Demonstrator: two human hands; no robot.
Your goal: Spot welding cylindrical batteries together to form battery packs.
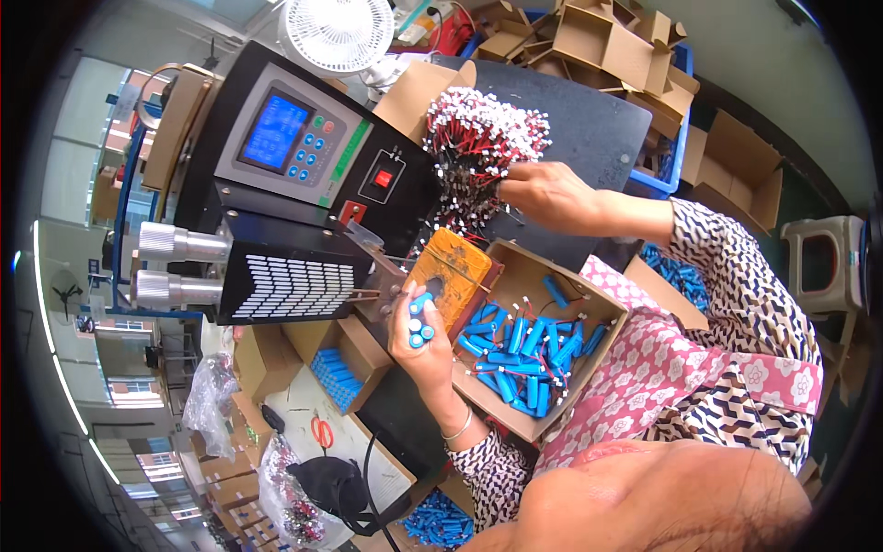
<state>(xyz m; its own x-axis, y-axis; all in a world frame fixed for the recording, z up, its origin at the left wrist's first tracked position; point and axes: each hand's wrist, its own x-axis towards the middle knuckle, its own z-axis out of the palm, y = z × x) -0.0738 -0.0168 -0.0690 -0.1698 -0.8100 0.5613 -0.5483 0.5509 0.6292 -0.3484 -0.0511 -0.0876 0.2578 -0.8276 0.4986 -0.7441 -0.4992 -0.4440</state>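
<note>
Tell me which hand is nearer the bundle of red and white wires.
Right. The right hand is touching the bundle of red and white wires, its fingers in the strands. The left hand is well below it, holding blue cylindrical cells by the black machine.

Daylight enters through large windows [74,138] along the left side, a white desk fan [338,32] stands at the back of the dark worktable [598,129], a pale plastic stool [821,262] sits on the right, and cardboard boxes [607,41] pile up behind.
</note>
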